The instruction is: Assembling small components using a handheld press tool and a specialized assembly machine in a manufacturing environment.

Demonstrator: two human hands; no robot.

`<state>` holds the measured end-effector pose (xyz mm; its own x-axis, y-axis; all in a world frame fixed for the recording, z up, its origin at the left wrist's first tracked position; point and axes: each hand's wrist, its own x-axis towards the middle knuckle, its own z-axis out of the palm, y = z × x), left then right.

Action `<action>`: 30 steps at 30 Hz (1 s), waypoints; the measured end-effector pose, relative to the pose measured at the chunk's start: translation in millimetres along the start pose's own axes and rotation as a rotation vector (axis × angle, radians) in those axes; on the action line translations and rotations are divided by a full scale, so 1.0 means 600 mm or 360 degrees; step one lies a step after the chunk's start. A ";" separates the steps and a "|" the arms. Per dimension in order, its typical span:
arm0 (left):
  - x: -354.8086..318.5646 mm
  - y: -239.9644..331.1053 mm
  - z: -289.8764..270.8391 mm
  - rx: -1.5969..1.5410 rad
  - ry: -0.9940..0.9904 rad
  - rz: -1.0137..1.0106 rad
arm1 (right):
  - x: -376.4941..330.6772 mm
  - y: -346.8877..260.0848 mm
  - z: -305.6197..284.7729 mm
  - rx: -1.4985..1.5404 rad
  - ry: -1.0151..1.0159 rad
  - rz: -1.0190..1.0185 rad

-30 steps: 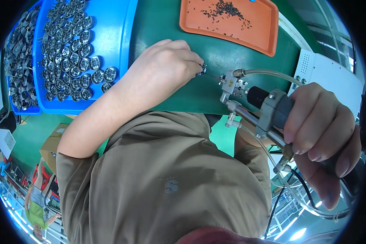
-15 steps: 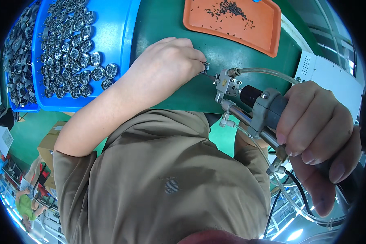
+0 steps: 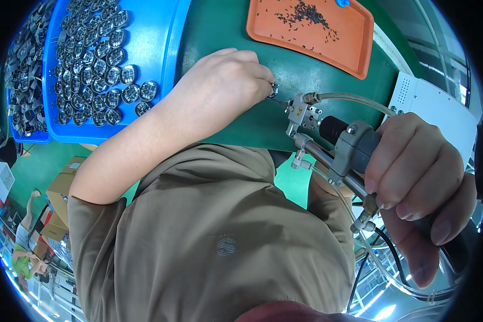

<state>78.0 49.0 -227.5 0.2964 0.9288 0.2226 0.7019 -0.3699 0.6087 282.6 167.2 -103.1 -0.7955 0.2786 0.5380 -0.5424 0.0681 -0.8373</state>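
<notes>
My left hand (image 3: 228, 83) is closed over the green work surface, pinching a small metallic part (image 3: 274, 90) between thumb and fingers. Most of that part is hidden behind the fingers. My right hand (image 3: 421, 166) is wrapped around the dark grip of a dispensing gun (image 3: 305, 117), a metal valve body with a black knob and clear hoses. The gun's thin needle (image 3: 280, 102) points left toward the part and ends close to it; whether they touch I cannot tell.
A blue tray (image 3: 166, 67) on the left holds many round metal-rimmed parts (image 3: 112, 75). Beyond it lies a heap of grey strips (image 3: 27, 75). An orange tray (image 3: 349, 53) with tiny black pieces (image 3: 306, 15) stands at the back right, near a white box (image 3: 434, 112).
The view has shifted slightly, so the trays appear a little to the right. Both hands keep their grips, and a person in the background at lower left has changed posture.
</notes>
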 end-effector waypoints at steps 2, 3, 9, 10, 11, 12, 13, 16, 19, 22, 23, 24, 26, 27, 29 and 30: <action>0.000 0.000 0.001 -0.0014 0.0023 0.0020 | 0.001 -0.002 0.001 -0.0001 -0.0001 0.0024; 0.001 -0.001 0.001 -0.0022 0.0034 0.0032 | 0.001 -0.002 0.002 -0.0004 0.0006 0.0029; 0.001 -0.001 0.005 0.0011 0.0040 0.0036 | 0.008 0.009 0.013 -0.0045 0.0056 0.0058; -0.004 0.001 0.010 0.0014 0.0016 0.0026 | 0.004 0.022 0.015 -0.0039 0.0072 0.0053; -0.005 0.001 0.005 0.0048 -0.0020 0.0035 | 0.014 0.037 0.022 -0.0054 0.0102 0.0045; -0.006 0.004 0.008 0.0085 -0.0050 0.0033 | 0.016 0.032 0.035 -0.0084 0.0183 0.0108; -0.006 0.011 0.021 0.0191 -0.0041 -0.0002 | 0.029 0.022 0.055 -0.0088 0.0255 0.0127; -0.009 0.025 0.026 0.0362 0.0090 -0.0013 | 0.022 0.027 0.062 -0.0092 0.0179 -0.0046; 0.010 0.039 0.014 0.0330 0.0154 0.0066 | -0.006 -0.019 0.027 0.0027 0.0213 -0.0190; -0.018 0.023 -0.032 0.0538 0.0424 -0.0064 | 0.014 -0.081 0.013 0.0077 0.0344 -0.0188; -0.035 0.012 -0.087 0.0613 0.0550 -0.0075 | 0.006 -0.081 0.008 0.0000 0.0412 -0.0251; -0.063 0.006 -0.142 0.1214 0.0412 -0.0378 | -0.008 -0.081 -0.008 -0.0074 0.0478 -0.0312; -0.133 -0.045 -0.254 0.0955 0.0962 -0.0565 | -0.035 -0.061 -0.014 -0.0091 0.0612 -0.0457; -0.188 -0.093 -0.295 0.1194 0.1185 -0.0707 | -0.031 -0.051 -0.008 -0.0175 0.0657 -0.0449; -0.265 -0.127 -0.346 0.1381 0.1287 -0.1001 | -0.027 -0.033 0.001 -0.0241 0.0716 -0.0446; -0.297 -0.141 -0.353 0.1403 0.1247 -0.1099 | -0.026 -0.030 -0.007 -0.0269 0.0681 -0.0446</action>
<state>-171.4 -80.3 -157.3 -0.5136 0.5902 0.6229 0.8199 0.5516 0.1534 305.8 165.7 -96.9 -0.4263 0.5908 0.6849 -0.6392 0.3390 -0.6903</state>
